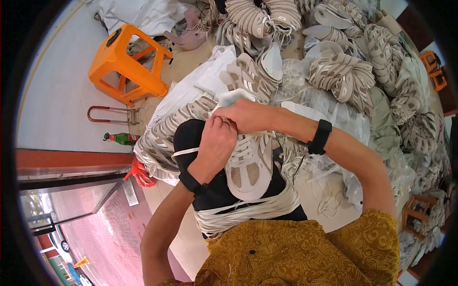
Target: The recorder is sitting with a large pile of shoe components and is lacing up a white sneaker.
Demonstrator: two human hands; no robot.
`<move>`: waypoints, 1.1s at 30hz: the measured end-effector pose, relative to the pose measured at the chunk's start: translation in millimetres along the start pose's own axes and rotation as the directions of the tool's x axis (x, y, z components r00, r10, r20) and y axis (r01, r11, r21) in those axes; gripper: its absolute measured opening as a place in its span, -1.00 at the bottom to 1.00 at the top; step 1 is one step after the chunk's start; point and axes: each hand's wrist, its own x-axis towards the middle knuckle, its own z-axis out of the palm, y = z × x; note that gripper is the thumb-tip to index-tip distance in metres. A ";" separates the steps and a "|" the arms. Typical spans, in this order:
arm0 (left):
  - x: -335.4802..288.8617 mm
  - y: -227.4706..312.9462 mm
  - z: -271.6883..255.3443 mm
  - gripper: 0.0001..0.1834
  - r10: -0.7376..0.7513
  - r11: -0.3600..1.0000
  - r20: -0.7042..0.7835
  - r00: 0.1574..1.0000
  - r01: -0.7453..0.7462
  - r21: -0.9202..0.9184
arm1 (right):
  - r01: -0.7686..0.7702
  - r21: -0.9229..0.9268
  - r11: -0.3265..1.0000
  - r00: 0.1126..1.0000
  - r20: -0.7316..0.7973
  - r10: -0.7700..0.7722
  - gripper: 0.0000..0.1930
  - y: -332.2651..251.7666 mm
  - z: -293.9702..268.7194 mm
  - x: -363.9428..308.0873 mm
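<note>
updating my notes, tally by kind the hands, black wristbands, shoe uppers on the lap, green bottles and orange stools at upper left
Left hand and right hand: 2
Black wristbands: 2
Shoe upper on the lap: 1
Green bottle: 1
Orange stool at upper left: 1
Total: 7

Bright, fairly even light fills the scene. To the left, the pavement (95,243) outside looks pale, pinkish and washed out, and the car (58,240) appears small, stretched and soft. Clear plastic (334,126) on the right shows whitish glints. The left hand (217,143), right hand (244,115) and pale shoe (250,177) look clear. Straight edges bend toward the blackened rim.
</note>
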 end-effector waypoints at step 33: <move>-123.0 -181.6 -145.7 -0.84 -0.473 0.848 -0.163 0.866 0.498 0.184 | -0.515 0.151 0.844 0.555 -0.692 0.462 -0.51 27.3 -214.1 -213.8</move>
